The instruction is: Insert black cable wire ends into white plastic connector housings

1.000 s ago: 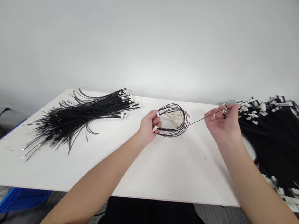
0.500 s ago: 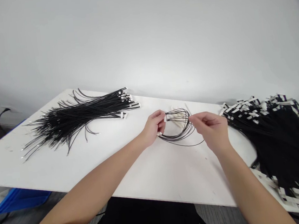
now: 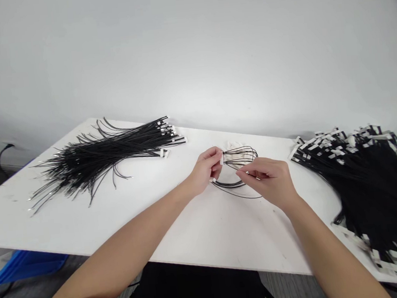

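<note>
A looped wire harness (image 3: 240, 153) of thin black wires is held up over the white table (image 3: 206, 228). My left hand (image 3: 205, 169) is closed on its two white connector ends, one above the other. The wires bow out to the right in a loop. My right hand (image 3: 270, 179) pinches at the wires on the loop's right side, thumb and forefinger together near the lower strands. One strand hangs lower than the others. Small white pieces (image 3: 231, 145) lie on the table behind the loop, too hidden to name.
A bundle of black wires (image 3: 94, 159) with white connectors lies at the left. A larger pile of black wire harnesses (image 3: 366, 184) covers the right end. A wall (image 3: 189, 51) rises behind the table. Something blue (image 3: 30, 266) is below the left edge.
My right hand has moved left and slightly down, from the loop's right edge in toward the lower wires. My left hand keeps its grip on the connectors, nearly unmoved.
</note>
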A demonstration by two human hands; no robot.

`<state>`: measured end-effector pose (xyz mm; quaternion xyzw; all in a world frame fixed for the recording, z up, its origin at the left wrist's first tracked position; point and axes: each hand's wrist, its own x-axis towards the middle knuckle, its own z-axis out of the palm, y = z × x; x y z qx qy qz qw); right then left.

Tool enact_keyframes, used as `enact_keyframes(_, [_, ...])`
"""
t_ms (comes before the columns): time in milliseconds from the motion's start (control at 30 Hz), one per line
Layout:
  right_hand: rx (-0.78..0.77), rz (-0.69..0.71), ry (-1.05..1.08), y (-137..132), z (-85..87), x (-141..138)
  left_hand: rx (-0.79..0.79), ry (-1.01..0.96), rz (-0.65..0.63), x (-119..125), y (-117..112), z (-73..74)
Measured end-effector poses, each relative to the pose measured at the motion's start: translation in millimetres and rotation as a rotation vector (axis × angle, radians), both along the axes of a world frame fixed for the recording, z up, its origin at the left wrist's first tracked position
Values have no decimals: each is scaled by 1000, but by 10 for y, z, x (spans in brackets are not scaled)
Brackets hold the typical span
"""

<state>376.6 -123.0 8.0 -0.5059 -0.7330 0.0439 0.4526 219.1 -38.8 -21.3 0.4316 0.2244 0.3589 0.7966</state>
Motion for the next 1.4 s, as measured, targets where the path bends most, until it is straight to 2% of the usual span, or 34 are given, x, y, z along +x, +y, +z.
enact_keyframes(233, [-17, 5, -2, -2, 16, -16, -37, -8, 2, -1, -7, 12])
enact_keyframes(533, [-46, 5, -12, -7, 19, -15, 6, -5, -7, -2, 2, -9])
enact_keyframes(933, [-72, -37, 7, -2, -17, -4, -87, -24, 4, 5, 3, 1])
enact_keyframes(1033, [-97, -161, 258, 21, -24, -26, -151, -48, 20, -2, 24, -5])
enact_keyframes(1167, [-168, -273, 939, 100, 43, 71, -242, -88, 53, -30, 81, -5])
enact_keyframes(1300, [-225, -285, 1519, 177, 115, 332, -345, -166, 78, -48, 134, -12])
enact_keyframes(1400, [-233, -257, 1789, 190, 96, 454, -435, -201, 116, -47, 150, -6])
